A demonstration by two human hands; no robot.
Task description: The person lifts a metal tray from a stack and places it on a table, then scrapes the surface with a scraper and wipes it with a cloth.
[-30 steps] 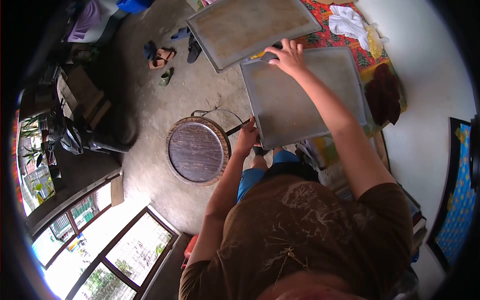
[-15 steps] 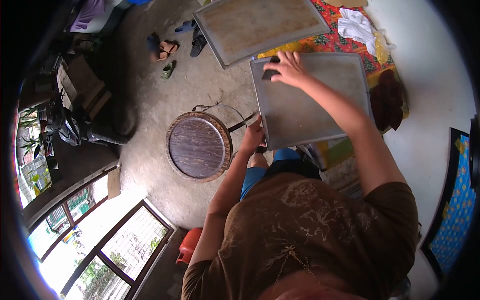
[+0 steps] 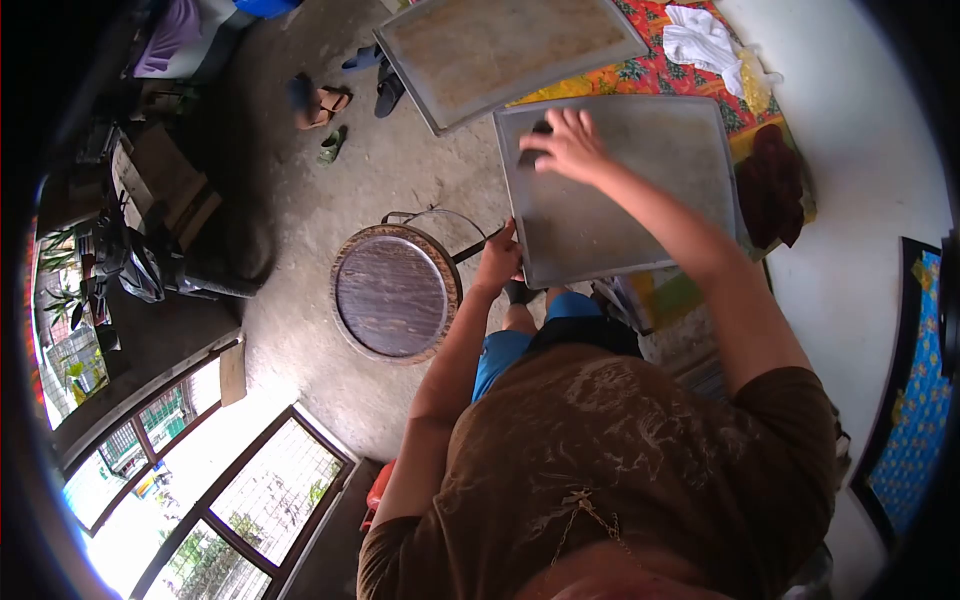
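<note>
A grey metal baking tray (image 3: 640,215) lies in front of me with its near edge toward my body. My left hand (image 3: 500,258) grips its left rim near the lower corner, fingers curled at the edge. Over the upper left part of the tray, my right hand (image 3: 568,148) presses a dark flat pad (image 3: 535,150) on the surface, its fingers partly spread over it. Most of the pad is hidden beneath the hand. Beyond this tray, a second metal tray (image 3: 510,50) with brownish stains rests on the patterned cloth.
Left of me stands a round wooden stool (image 3: 392,290) with a metal frame. A white cloth (image 3: 700,42) and a dark red cloth (image 3: 770,190) lie on the red patterned cloth (image 3: 640,75) by the wall. Several sandals (image 3: 325,105) are on the concrete floor.
My right hand and the pad have shifted slightly on the tray, still near its upper left corner. My left hand stays at the rim. The whole view has moved a little.
</note>
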